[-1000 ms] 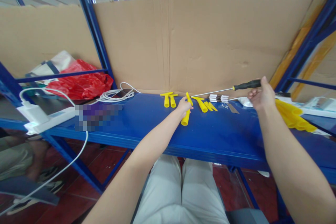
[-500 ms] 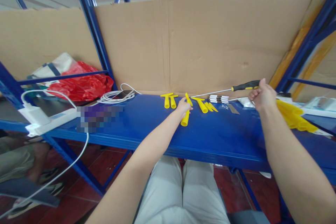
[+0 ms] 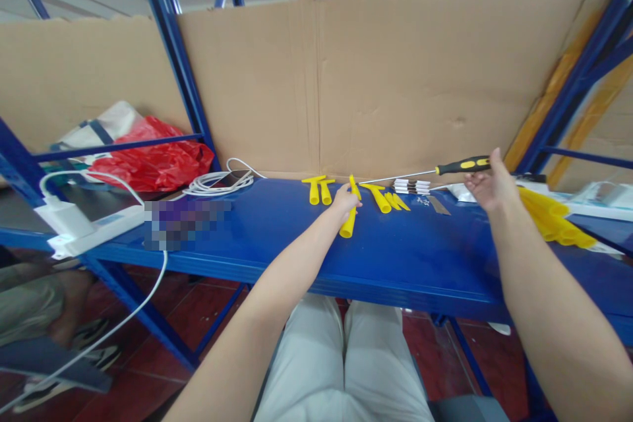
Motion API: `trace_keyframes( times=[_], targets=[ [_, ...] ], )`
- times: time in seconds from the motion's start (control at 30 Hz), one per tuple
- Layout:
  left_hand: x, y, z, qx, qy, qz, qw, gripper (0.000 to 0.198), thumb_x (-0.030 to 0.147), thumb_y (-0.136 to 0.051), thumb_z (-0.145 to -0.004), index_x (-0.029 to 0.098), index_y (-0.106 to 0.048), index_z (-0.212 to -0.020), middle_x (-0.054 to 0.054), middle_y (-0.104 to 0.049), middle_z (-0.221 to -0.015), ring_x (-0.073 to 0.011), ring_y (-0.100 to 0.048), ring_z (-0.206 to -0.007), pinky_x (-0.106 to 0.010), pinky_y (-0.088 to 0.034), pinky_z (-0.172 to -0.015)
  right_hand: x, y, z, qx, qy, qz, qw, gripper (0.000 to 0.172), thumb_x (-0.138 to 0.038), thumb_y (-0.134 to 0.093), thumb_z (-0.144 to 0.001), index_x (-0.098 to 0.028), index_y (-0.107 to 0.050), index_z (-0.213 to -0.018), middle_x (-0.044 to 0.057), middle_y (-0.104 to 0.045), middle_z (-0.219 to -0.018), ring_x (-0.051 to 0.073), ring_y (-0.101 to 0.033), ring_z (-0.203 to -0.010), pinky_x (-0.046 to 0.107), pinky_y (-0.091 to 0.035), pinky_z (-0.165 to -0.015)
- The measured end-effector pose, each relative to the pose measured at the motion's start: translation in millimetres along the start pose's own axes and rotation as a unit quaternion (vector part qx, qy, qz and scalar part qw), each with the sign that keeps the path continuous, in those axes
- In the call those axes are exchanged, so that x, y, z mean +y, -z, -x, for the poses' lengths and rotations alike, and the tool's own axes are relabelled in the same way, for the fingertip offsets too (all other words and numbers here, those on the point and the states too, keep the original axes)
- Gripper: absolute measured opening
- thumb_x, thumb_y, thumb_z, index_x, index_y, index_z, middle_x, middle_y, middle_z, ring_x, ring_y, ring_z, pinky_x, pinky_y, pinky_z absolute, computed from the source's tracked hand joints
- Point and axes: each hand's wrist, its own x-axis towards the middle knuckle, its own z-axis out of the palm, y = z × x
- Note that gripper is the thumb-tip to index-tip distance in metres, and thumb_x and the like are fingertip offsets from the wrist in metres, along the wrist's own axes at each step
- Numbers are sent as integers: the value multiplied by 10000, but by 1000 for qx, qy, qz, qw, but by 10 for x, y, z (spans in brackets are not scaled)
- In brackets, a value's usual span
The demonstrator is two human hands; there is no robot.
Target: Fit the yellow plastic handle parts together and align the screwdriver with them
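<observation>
In the head view my left hand (image 3: 345, 203) is closed around a yellow T-shaped plastic handle (image 3: 347, 224), its hollow tube end towards me. The tip of a long screwdriver (image 3: 459, 165) meets the top of this piece. My right hand (image 3: 489, 184) holds the end of the screwdriver's black and yellow grip between thumb and fingers, its lower fingers loosely curled. Just right of my left hand lies another yellow T-shaped handle (image 3: 380, 200), with small yellow wedge-shaped pieces (image 3: 395, 202) beside it. Two more yellow T-shaped handles (image 3: 314, 192) stand to the left.
White packs (image 3: 412, 186), small metal bits (image 3: 423, 200) and a flat metal blade (image 3: 439, 205) lie right of centre. Yellow tubes (image 3: 554, 217) are piled beyond my right wrist. A coiled white cable (image 3: 217, 182), red bag (image 3: 153, 155) and power strip (image 3: 111, 224) sit left. Cardboard (image 3: 395, 79) backs the blue shelf (image 3: 277, 237).
The screwdriver grip has turned, so its yellow patches now show. My right hand's fingers have rolled and loosened on its end. My left hand and the yellow handle stay put.
</observation>
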Motion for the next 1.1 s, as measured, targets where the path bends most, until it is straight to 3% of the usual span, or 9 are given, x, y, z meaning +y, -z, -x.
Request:
trace_keyframes(
  times=[0.1,0.27,0.5,0.77,0.93,1.1],
  targets=[
    [3,8,-5,-2,-1,-3,1000,701,-36,-585,-720,234,-446,-1352,-57,-655,-1072,-74,-589,-574,-156,-392,-442,-41,-9,41,-13,-15,10,1000,371,-343,-361,-963,-165,-497,-667,-41,-345,-426,103,-474,-430,167,-416,-399],
    [3,46,-37,-3,1,0,1000,720,-12,-578,-732,233,-407,-1387,-72,-660,-1075,-96,-625,-627,-141,-379,-415,-53,-25,81,-40,6,42,998,275,-216,-378,-915,-179,-484,-664,-35,-355,-451,116,-433,-426,182,-362,-365],
    [3,90,-69,1,1,5,1000,766,-62,-538,-704,230,-404,-1399,-60,-682,-1029,-124,-656,-654,-156,-381,-412,-5,-77,98,1,53,91,994,227,-143,-336,-803,-176,-514,-667,0,-428,-478,109,-383,-371,170,-262,-312],
    [3,83,-61,-2,-5,2,1000,765,-76,-471,-714,219,-378,-1414,-77,-681,-1036,-126,-661,-661,-157,-366,-394,49,-38,44,-9,103,105,989,315,-69,-317,-702,-200,-570,-835,-19,-521,-547,106,-414,-362,169,-268,-323],
    [24,93,-35,-10,3,0,1000,763,-81,-472,-721,218,-371,-1415,-83,-685,-1050,-142,-673,-697,-162,-379,-397,90,-36,-11,29,109,130,985,409,-2,-323,-589,-183,-598,-832,-22,-484,-498,121,-431,-373,181,-294,-340],
    [34,93,-24,-9,6,-4,1000,760,-80,-479,-726,225,-368,-1413,-78,-684,-1062,-146,-679,-724,-157,-384,-399,103,-20,5,19,107,140,984,381,7,-324,-598,-174,-588,-805,-30,-483,-480,117,-418,-342,198,-327,-336]
  ],
)
